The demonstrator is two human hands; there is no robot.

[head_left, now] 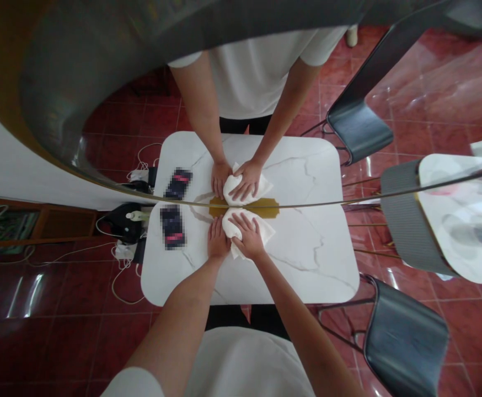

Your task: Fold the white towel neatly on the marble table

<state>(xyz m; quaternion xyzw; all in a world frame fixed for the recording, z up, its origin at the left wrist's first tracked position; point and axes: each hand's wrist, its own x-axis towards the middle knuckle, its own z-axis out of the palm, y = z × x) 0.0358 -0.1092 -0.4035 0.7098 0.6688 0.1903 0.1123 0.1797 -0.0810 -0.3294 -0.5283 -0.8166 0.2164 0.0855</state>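
A folded white cloth (pixel 267 231) lies on the white marble-patterned table (pixel 299 242), close to the mirror (pixel 290 171). My right hand (pixel 248 237) rests on top of the cloth and presses it down, its fingers apart and curved over it, the thumb at the bunched near edge. Just left of the cloth, my left hand (pixel 218 240) lies flat on the tabletop with its fingers stretched forward. Whether its fingertips touch the cloth's edge, I cannot tell. A gold-coloured plate (pixel 271 213) runs along the mirror's foot behind the cloth. The mirror reflects both hands and the cloth.
A blurred-out dark object (pixel 173 227) with a pink patch lies on the table's left side. White cables (pixel 122 251) and a black bag-like thing (pixel 122 221) are left of the table. A dark chair (pixel 406 331) stands at right, near another white table (pixel 472 237).
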